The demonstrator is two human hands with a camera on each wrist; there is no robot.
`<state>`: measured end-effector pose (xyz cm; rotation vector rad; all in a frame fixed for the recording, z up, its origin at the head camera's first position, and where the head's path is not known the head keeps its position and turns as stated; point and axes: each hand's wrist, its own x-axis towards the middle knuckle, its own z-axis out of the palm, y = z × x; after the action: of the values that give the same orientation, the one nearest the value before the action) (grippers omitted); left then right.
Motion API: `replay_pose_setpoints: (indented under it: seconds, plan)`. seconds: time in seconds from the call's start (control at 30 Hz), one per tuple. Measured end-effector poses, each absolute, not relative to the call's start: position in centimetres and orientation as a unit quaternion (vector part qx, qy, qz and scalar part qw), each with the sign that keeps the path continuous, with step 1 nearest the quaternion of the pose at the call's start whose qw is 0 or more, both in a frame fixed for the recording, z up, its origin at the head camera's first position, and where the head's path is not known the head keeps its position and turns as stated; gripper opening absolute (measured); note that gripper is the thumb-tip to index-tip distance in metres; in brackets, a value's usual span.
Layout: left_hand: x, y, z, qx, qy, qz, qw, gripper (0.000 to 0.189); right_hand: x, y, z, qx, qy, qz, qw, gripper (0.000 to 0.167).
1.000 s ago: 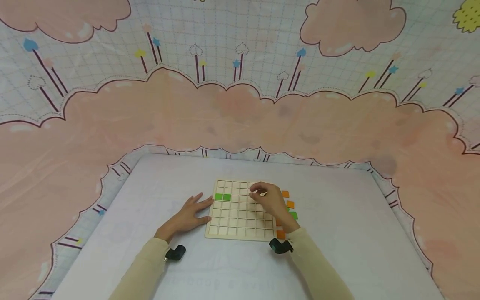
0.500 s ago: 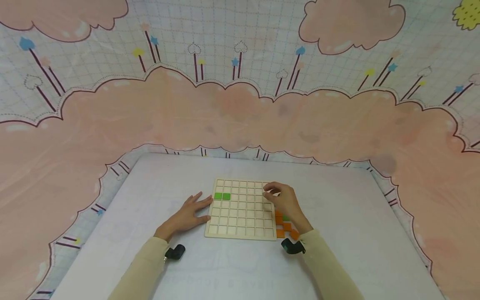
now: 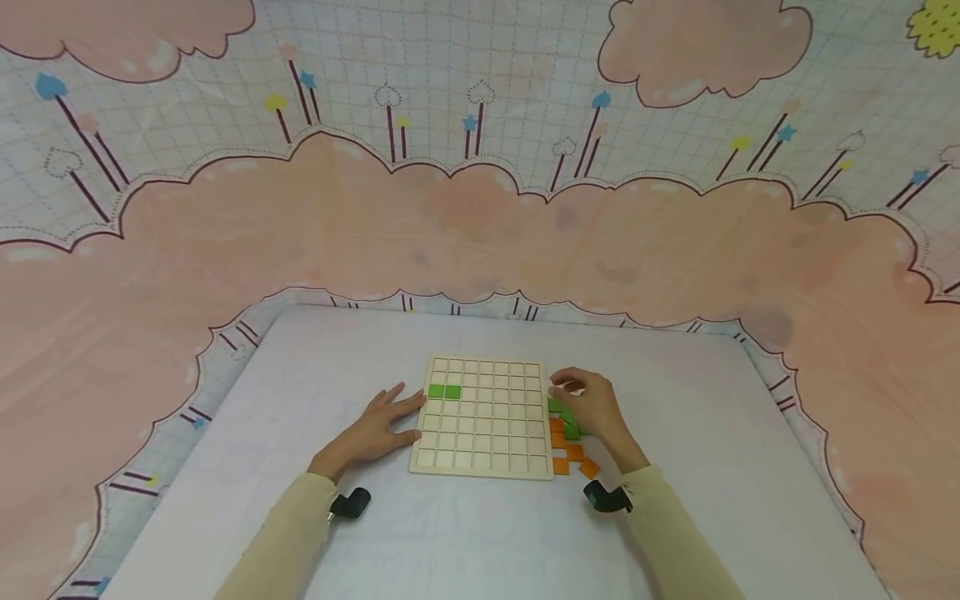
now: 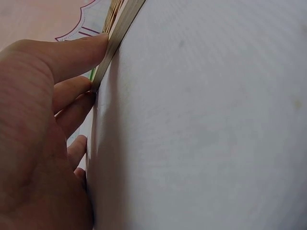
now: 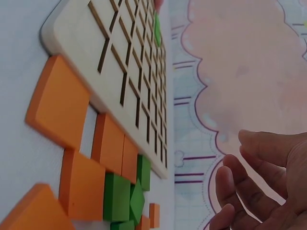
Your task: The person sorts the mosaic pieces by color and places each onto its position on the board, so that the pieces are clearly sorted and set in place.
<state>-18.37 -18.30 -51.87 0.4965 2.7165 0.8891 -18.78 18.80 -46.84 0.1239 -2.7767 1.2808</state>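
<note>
A pale wooden grid board (image 3: 480, 433) lies flat on the white table, with two green square tiles (image 3: 452, 392) side by side in cells near its left edge. Against that left edge rests my left hand (image 3: 371, 429), fingers spread, thumb and fingertips touching the wooden side (image 4: 117, 40). Just past the board's right edge my right hand (image 3: 596, 408) hovers over the loose tiles. In the right wrist view its fingers (image 5: 266, 146) are loosely bent and no tile shows between them. Green tiles (image 5: 116, 196) and orange tiles (image 5: 60, 103) lie partly overlapping beside the board.
The white table (image 3: 712, 467) spreads around the board on every side. Behind it hangs a patterned cloth (image 3: 465, 233) with clouds and candles. Small black cameras (image 3: 351, 503) sit on both wrists.
My right hand has moved rightward from over the board to above the loose tiles, uncovering the board's right side. My left hand stays at the left edge.
</note>
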Motion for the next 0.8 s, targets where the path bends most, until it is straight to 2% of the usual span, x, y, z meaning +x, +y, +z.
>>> replay_pose_setpoints:
  seconds: [0.47,0.8]
  plan:
    - [-18.4,-18.3,-51.9,0.168,0.93,0.3,0.125,0.068,-17.7,21.4,-47.8,0.007,-0.917,0.398,0.035,0.024]
    - [-18.4,-18.3,-51.9,0.168,0.931,0.3,0.121,0.068,-16.8,23.0,-48.5,-0.009,-0.926,0.377,0.0,0.026]
